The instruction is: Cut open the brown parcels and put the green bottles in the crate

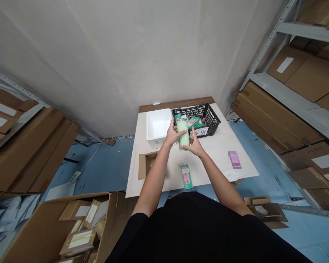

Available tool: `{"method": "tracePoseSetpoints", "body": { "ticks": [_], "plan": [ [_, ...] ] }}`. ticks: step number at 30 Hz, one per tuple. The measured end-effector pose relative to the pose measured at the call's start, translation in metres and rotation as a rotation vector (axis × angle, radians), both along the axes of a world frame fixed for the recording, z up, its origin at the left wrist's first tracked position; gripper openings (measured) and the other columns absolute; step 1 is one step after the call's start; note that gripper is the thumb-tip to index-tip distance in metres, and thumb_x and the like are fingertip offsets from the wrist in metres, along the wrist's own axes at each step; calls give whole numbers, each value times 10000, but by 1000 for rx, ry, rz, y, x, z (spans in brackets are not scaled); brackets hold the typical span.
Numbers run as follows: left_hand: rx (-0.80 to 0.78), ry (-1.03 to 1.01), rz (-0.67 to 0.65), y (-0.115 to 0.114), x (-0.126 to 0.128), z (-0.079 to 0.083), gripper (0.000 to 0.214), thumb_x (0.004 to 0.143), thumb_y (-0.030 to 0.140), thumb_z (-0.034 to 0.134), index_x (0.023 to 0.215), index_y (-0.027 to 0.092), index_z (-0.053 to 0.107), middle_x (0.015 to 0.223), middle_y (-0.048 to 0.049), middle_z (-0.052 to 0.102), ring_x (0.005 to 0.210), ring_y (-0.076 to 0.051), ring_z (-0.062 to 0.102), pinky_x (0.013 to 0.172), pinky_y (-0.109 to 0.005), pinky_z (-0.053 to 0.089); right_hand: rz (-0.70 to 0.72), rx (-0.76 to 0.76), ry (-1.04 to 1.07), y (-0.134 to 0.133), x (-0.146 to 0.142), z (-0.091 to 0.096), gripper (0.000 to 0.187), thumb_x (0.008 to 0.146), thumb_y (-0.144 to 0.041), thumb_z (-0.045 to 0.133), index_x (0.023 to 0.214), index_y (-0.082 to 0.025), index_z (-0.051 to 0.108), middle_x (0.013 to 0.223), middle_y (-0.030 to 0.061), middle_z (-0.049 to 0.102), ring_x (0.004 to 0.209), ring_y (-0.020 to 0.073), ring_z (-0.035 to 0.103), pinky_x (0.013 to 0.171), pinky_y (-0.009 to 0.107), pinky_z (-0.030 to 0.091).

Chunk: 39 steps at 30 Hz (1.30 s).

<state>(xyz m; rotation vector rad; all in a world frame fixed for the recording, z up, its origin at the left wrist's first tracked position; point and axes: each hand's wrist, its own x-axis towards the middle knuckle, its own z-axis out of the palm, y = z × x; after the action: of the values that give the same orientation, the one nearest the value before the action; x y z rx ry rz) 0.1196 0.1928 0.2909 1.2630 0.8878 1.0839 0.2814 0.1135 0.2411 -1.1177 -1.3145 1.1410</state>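
A pale green tumbler [183,132] with a metallic-looking rim is held upright between my two hands, above the table. My left hand [173,134] grips its left side, the thumb lying across the front. From the right, my right hand [194,144] closes around the lower part. Just behind the tumbler stands a black plastic crate [215,122] with several green and pink boxes in it. A white bin [158,124] is to the left of the crate. On the table nearer to me lies a green box [186,176] with a pink picture.
An opened cardboard box [144,166] sits on the white table [208,168] at left. A blurred pink item [234,160] lies at right. A large carton [41,226] of parcels stands low left. Shelves [271,78] with cartons flank the table; an open carton [268,212] is on the floor.
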Motion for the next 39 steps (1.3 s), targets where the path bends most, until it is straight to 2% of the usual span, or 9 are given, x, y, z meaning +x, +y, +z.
{"method": "tracePoseSetpoints", "body": {
  "ticks": [6, 11, 17, 20, 26, 30, 33, 36, 39],
  "plan": [
    [-1, -30, 52, -1, 1, 4, 1380, 707, 439, 994, 1748, 287, 101, 1525, -155, 607, 1318, -309, 644, 1144, -464, 526, -44, 3, -42, -3, 0, 2, 1453, 690, -432, 945, 1752, -335, -42, 1313, 90, 692, 1131, 297, 708, 983, 478, 616],
    [-85, -83, 44, -3, -3, 6, 1420, 720, 415, 984, 1750, 282, 15, 1341, -134, 726, 1188, -281, 707, 1085, -480, 557, 100, -34, 46, -3, -1, 3, 1410, 734, -468, 901, 1744, -343, -75, 1287, 89, 701, 1073, 286, 725, 908, 470, 636],
    [-71, -47, 93, -7, -3, 5, 1547, 601, 343, 1057, 1751, 335, 23, 1307, -105, 727, 1099, -243, 730, 1035, -405, 577, -103, -15, -97, -9, -7, 0, 1471, 647, -453, 968, 1758, -325, 12, 1251, 87, 694, 1022, 285, 708, 899, 471, 639],
    [-121, -85, 84, -9, -1, 4, 1536, 640, 328, 1039, 1750, 321, -23, 1197, -80, 767, 1037, -230, 740, 1022, -415, 585, -31, -42, -18, -10, -9, -3, 1452, 684, -455, 939, 1755, -324, -33, 1297, 106, 682, 1038, 283, 716, 888, 457, 637],
    [-110, -113, 52, -14, 1, 4, 1488, 650, 272, 1023, 1753, 335, 27, 1420, -118, 689, 1202, -261, 704, 1075, -419, 566, -154, -48, -66, -13, -6, -7, 1432, 651, -401, 941, 1756, -348, 33, 1267, 89, 692, 1016, 283, 708, 913, 471, 623],
    [-157, -142, 34, -15, 2, 2, 1471, 665, 302, 1015, 1754, 303, 27, 1385, -138, 705, 1159, -269, 725, 1072, -451, 570, -36, -37, 21, -14, -8, -8, 1349, 712, -453, 905, 1755, -354, 55, 1320, 98, 681, 1063, 280, 717, 928, 459, 621],
    [-149, -171, 32, -15, 3, -2, 1450, 671, 310, 1014, 1752, 323, 48, 1412, -138, 692, 1172, -266, 727, 1068, -436, 572, -75, -19, 4, -15, -10, -8, 1324, 702, -475, 922, 1751, -353, 123, 1297, 93, 687, 1027, 278, 723, 904, 453, 630],
    [-169, -158, 33, -15, 2, -4, 1447, 676, 317, 1014, 1753, 299, 49, 1324, -126, 741, 1113, -256, 745, 1043, -434, 583, -137, 10, -54, -15, -11, -5, 1371, 664, -466, 952, 1752, -345, 126, 1323, 100, 672, 1070, 295, 710, 928, 468, 629],
    [-213, -171, 3, -16, 0, -6, 1403, 735, 345, 977, 1754, 276, 16, 1237, -103, 774, 1064, -238, 753, 1031, -429, 586, -65, 5, -14, -17, -13, -5, 1351, 710, -452, 917, 1755, -353, 67, 1387, 110, 649, 1107, 292, 712, 958, 470, 620]
  ]
}}
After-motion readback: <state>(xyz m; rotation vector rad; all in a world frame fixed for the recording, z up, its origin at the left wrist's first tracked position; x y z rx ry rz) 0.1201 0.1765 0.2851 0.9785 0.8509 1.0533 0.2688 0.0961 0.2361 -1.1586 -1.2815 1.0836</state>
